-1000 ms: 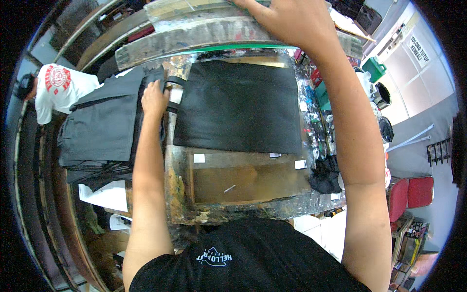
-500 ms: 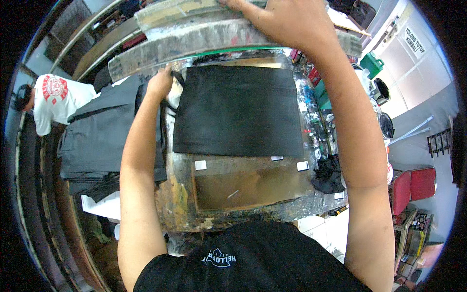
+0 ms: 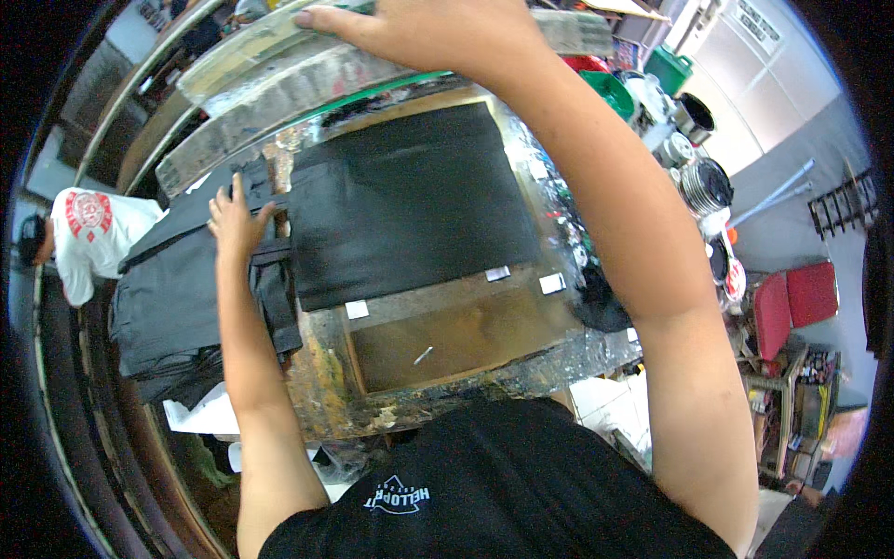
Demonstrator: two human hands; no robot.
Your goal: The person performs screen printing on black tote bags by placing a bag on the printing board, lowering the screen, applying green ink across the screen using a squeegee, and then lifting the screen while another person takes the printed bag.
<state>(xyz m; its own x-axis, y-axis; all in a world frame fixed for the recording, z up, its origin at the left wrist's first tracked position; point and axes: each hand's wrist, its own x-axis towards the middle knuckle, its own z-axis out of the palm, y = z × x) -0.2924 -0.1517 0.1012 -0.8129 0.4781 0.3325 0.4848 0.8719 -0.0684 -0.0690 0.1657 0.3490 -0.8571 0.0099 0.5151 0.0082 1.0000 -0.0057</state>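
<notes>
Bright, even daylight, sharp at centre, with heavy fisheye bending and a black rim.

Free room and obstacles at the print table:

- Near end: bare brown board, open from the front edge; only two white tape tabs on it.
- Middle: black cloth lies flat, passable above.
- Far side: raised screen frame held by right hand, overhanging.
- Left: left hand on stacked dark cloth; blocked.
- Right: paint tubs crowd the edge; red chair beyond.
</notes>
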